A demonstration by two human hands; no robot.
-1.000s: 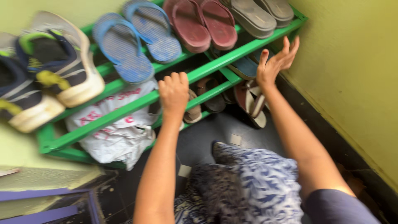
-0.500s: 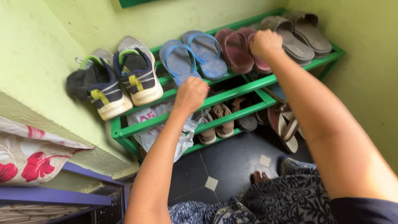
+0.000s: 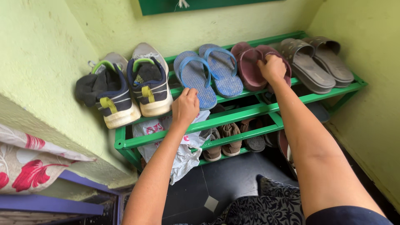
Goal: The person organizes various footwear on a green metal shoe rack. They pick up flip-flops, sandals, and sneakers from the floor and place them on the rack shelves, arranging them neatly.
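From the head view, I see my left hand [image 3: 185,107] with fingers curled narrow at the heel of the blue flip-flops [image 3: 208,77]; I cannot tell if it really pinches the sole or only touches it. My right hand [image 3: 273,68] lies on the maroon slippers [image 3: 252,66], fingers bent over the strap, holding it, I think. Both pairs rest tilted on the top bars of the green shoe rack [image 3: 233,114]. The risk I judge: a loose left grip lets one flip-flop slide down between the bars. Just left of my left fingers, the sneakers [image 3: 133,89] overhang the edge, so a bump could tip them.
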